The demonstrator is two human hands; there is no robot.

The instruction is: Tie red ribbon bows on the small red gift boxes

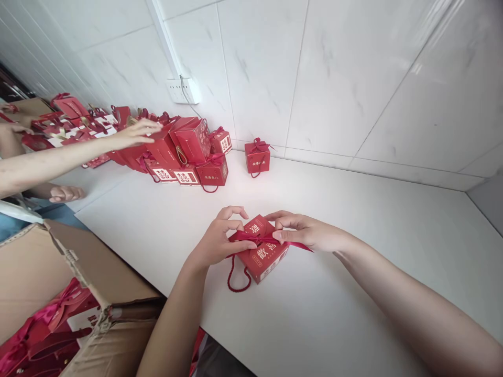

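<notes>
A red gift box with pale printed characters lies on the white table in front of me. Across its top runs a dark pink ribbon, gathered near the middle. My left hand pinches the ribbon on the left side, with the index finger curled. On the right, my right hand grips the ribbon between thumb and fingers, and a loose tail sticks out past it. A twisted dark red cord handle hangs off the box's near left side onto the table.
One small red box with a bow stands near the tiled wall. Stacked red boxes fill the back left, beneath a wall socket. A co-worker's arm reaches over them. An open cardboard carton holding red boxes stands at lower left.
</notes>
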